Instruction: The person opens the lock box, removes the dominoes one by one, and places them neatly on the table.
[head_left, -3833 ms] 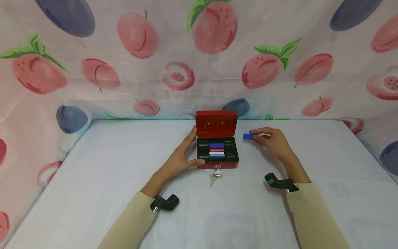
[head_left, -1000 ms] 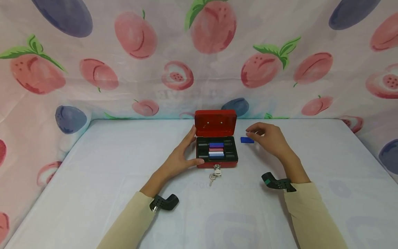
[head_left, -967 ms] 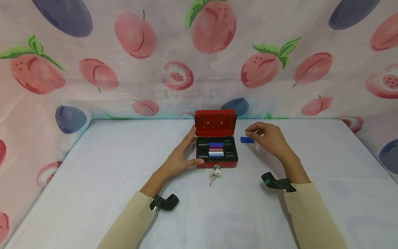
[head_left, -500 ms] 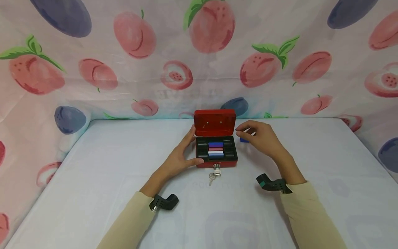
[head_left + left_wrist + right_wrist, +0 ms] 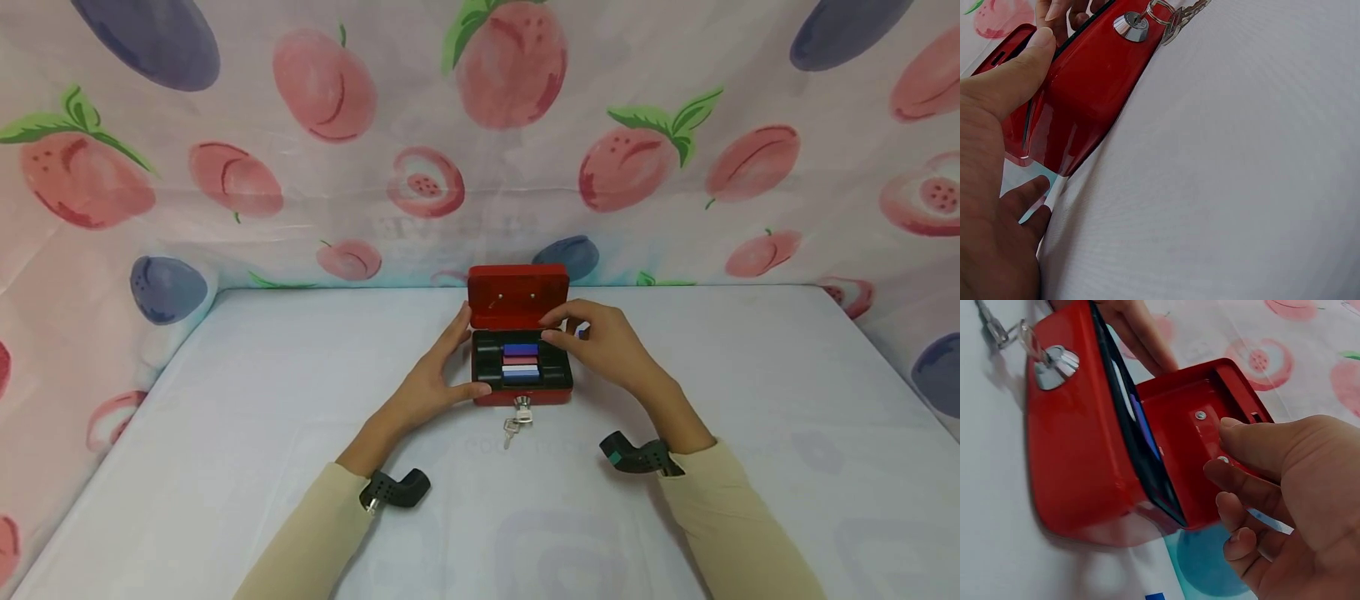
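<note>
A red cash box stands with its lid raised and a black tray inside. Purple-blue, pink, white and light blue blocks lie stacked in rows at the tray's middle. My left hand rests against the box's left side, fingers straight, thumb on the front corner. Over the tray's back right corner hovers my right hand. Its thumb and forefinger are apart with nothing between them, as the right wrist view shows. A blue block lies on the table, mostly hidden behind that hand.
Keys hang from the lock on the box front. The white tabletop ends at a fruit-patterned cloth behind the box. Black wrist cameras sit on both wrists.
My right hand set the blue block down right of the box, let go of it, then moved left over the tray. My left hand and the box stayed in place.
</note>
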`<state>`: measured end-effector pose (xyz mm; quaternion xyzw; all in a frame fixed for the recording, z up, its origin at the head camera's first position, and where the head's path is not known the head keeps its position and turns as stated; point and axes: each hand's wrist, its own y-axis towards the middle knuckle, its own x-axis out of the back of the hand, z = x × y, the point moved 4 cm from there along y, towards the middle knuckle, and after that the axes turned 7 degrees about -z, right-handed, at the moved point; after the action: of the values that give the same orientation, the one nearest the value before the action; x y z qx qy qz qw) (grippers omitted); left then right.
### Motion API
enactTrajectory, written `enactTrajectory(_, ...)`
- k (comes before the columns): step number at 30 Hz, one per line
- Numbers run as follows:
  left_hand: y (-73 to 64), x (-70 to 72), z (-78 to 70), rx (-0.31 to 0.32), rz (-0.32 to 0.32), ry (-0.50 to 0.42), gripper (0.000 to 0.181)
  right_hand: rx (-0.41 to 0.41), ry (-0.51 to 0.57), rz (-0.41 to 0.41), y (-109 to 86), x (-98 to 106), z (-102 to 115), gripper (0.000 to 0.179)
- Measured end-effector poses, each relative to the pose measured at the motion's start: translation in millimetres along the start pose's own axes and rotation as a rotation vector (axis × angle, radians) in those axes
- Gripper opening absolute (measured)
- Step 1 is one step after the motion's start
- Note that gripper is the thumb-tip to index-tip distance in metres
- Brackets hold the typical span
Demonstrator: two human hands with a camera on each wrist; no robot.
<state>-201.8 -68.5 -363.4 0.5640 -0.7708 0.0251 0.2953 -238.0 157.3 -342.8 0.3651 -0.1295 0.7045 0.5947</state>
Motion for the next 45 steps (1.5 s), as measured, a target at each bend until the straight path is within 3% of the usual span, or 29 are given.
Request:
enactTrajectory(18,-0.3,0.8,-0.5,0.001,0.005,-0.021,0.093,0.12,-0.023,0.052,-0.8,-25.7,3.6,0.02)
enactTrajectory(33,0.2,0.2,2.2,0.004,0.011,-0.018,0.094,0.258,-0.078,0.035,-0.3,-35.4,6.4,0.02)
enactTrajectory(45,0.5,0.0,1.7,-0.001,0.003,-0.02,0.094,0.222,-0.121,0.044,-1.3,-39.9,3.6,0.021)
